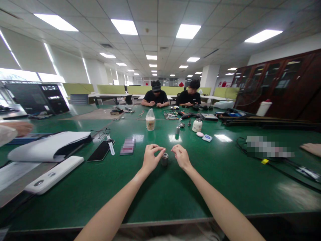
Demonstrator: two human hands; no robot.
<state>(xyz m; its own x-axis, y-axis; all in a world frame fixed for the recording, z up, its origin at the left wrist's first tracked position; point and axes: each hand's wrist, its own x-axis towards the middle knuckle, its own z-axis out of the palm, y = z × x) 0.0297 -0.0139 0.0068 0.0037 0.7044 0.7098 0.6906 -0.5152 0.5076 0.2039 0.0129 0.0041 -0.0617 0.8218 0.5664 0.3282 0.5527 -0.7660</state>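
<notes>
Both hands [166, 156] flank a small metal cylinder [164, 159] on the green table [225, 180]

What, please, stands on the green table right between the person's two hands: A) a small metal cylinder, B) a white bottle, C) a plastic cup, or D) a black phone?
A: a small metal cylinder stands upright on the green table between the left hand and the right hand, close to the fingers of both.

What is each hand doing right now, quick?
Left hand: fingers pinched together above the small metal cylinder; what they pinch cannot be told.
Right hand: loosely curled beside the cylinder, holding nothing visible.
</notes>
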